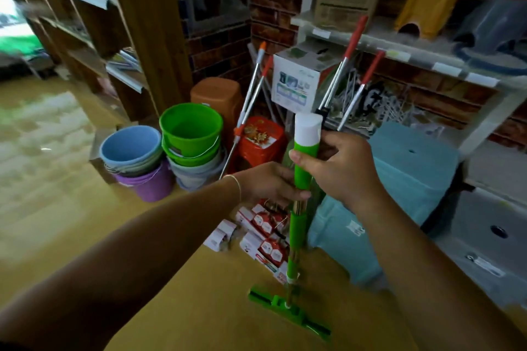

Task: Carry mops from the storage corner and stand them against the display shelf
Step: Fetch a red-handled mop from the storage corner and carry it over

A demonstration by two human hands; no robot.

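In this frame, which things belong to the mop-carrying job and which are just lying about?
Job: green mop, held upright by left hand and right hand; red-handled mops leaning on the white shelf; orange-tipped mops in the corner.

Lying about: stacked buckets; red stool; cardboard box; blue bins; small red-and-white packs.

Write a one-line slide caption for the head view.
Both hands, left hand and right hand, grip an upright green-and-white mop beside stacked plastic buckets.

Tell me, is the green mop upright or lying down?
Upright: the green mop stands with its head on the floor, handle up in both hands.
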